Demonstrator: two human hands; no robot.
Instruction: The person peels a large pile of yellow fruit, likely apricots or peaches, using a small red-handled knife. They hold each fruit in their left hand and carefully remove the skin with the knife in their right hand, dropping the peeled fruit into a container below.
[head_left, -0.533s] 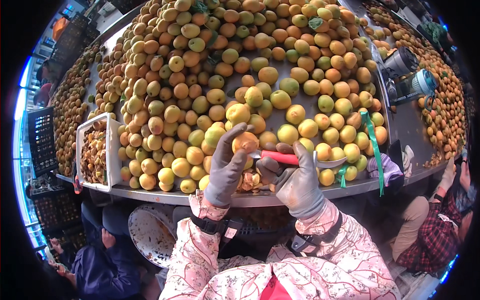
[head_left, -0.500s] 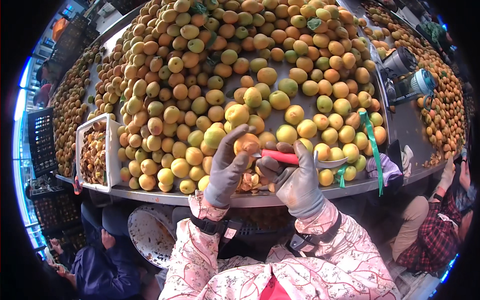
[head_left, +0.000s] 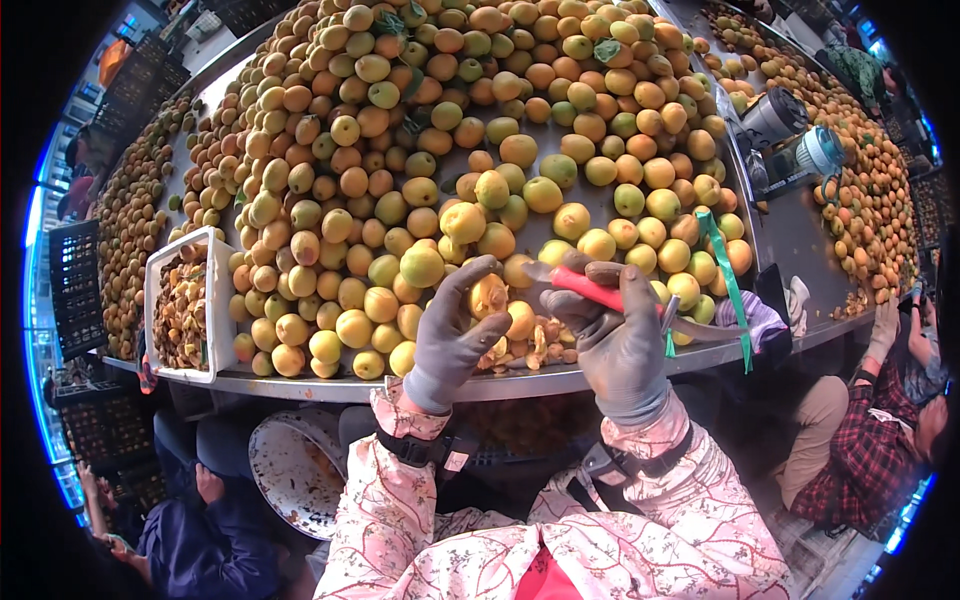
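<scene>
Fruit (head_left: 488,296), roundish and orange-yellow, sits pinched between the curled fingers and thumb of the left hand (head_left: 445,338) — its long axis I cannot tell. Just right of it, apart, points the tip of a knife (head_left: 590,288) lying roughly left to right, red handle clasped in the right hand (head_left: 622,350). Below, a metal table (head_left: 540,386) bears peel scraps (head_left: 536,350) and, farther off, heaped fruit (head_left: 350,182) — white crate (head_left: 222,325) left, people seated either side.

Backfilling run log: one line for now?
left hand: holds fruit | right hand: holds red-handled tool, tip off fruit | beyond: fruit heap | left: white tray
</scene>
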